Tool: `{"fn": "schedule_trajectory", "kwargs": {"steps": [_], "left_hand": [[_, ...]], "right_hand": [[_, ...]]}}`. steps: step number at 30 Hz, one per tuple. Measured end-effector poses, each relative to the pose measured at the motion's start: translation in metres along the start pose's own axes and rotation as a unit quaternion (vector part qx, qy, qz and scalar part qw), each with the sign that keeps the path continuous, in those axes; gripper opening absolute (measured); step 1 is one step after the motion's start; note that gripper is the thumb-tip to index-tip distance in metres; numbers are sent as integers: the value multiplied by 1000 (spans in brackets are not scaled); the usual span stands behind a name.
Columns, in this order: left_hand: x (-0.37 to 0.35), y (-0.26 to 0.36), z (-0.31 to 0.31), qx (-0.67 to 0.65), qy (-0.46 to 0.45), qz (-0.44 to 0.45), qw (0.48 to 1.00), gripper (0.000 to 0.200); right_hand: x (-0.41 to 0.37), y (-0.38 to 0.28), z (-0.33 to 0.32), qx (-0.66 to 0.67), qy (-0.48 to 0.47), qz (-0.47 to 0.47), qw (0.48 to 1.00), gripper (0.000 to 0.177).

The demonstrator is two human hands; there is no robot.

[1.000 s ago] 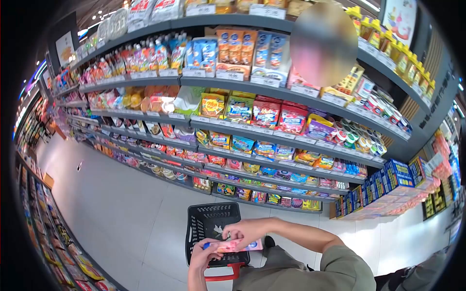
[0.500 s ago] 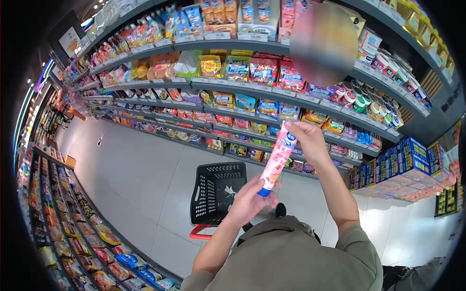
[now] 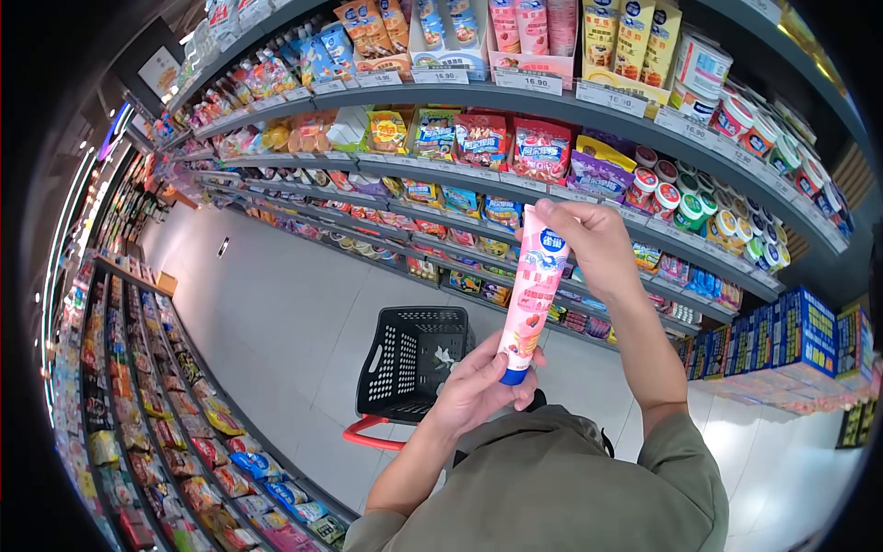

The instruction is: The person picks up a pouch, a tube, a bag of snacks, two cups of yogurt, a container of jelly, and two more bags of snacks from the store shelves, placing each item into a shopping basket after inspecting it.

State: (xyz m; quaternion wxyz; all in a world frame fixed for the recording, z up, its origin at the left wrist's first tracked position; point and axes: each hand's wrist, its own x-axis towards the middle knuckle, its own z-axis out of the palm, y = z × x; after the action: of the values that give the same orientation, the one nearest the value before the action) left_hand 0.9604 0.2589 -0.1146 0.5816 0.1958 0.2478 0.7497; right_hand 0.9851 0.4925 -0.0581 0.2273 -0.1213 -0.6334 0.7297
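A pink and white tube [image 3: 533,285] with a blue cap at its lower end is held between both hands, its printed front facing the camera. My left hand [image 3: 483,382] is closed around the capped bottom, thumb across the front. At the top flat end, my right hand [image 3: 589,241] pinches the tube's right edge between thumb and fingers. Similar pink tubes [image 3: 533,28] stand in a box on the upper shelf, above a 16.90 price tag.
A black basket cart [image 3: 418,354] with a red handle stands on the floor, left of my body, with something white inside. Snack shelves [image 3: 460,166] curve across the front. Another snack rack [image 3: 198,432] lines the left. Blue boxes [image 3: 782,336] are stacked at right.
The view has shifted and the upper shelf looks closer. The tube stands more upright and nearer the camera, still in both hands. The blurred patch over the upper shelf is gone.
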Motion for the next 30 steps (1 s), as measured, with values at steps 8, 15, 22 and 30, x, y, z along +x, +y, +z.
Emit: {"fn": "schedule_trajectory", "kwargs": {"steps": [8, 15, 22, 30], "left_hand": [[19, -4, 5, 18, -4, -1, 1000, 58], [31, 4, 3, 11, -25, -31, 999, 57], [31, 8, -14, -3, -61, -20, 998, 48], [8, 11, -66, 216, 76, -23, 973, 54]], "right_hand": [[8, -8, -17, 33, -13, -21, 999, 29], [6, -15, -28, 23, 5, -45, 999, 28], [-14, -8, -19, -15, 8, 6, 1000, 28], [-21, -20, -22, -205, -61, -3, 977, 19]]}}
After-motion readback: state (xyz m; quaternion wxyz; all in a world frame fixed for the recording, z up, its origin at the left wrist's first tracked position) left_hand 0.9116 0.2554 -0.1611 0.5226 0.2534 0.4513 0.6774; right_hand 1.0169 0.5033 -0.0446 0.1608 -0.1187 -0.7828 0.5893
